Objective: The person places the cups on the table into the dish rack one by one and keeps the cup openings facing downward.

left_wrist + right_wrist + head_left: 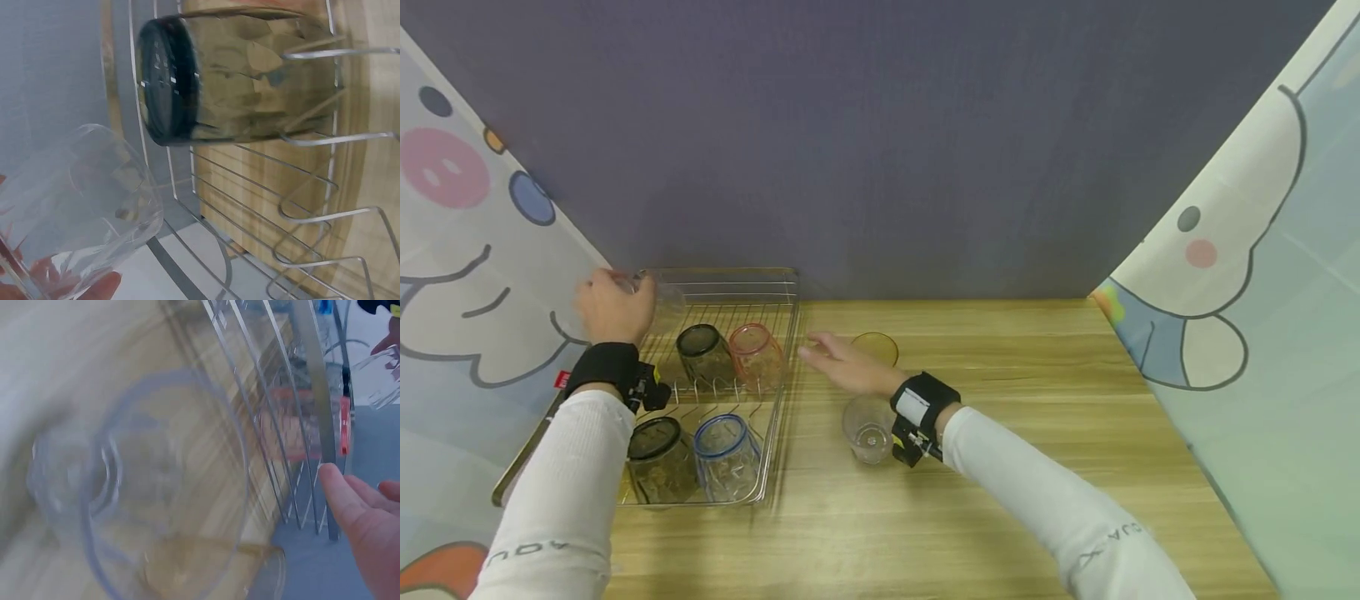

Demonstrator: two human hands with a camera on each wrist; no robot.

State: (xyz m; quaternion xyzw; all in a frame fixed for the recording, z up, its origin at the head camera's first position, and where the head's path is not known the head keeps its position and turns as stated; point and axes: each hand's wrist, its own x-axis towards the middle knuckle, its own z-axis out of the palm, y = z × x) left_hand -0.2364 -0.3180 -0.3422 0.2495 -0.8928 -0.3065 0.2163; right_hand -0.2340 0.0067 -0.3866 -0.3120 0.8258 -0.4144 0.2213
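Note:
My left hand (613, 307) grips a clear glass (106, 187) by its side, holding it tilted over the back left of the wire rack (792, 367). Right of that glass, a dark glass (706, 354) stands in the rack with its thick dark end up. A pink-tinted glass (756, 354) stands beside it. My right hand (853, 367) is held with fingers extended, holding nothing, its fingertips close to the rack's right side. Partly behind that hand is an amber glass (880, 343) on the table. Another clear glass (871, 433) stands mouth up below the right wrist.
In the rack's front row stand a dark glass (662, 462) and a blue-rimmed glass (726, 458). The wooden table (1022, 392) meets a grey upright panel (880, 150) at the back. Cartoon-printed sheets (1210, 275) flank it on both sides.

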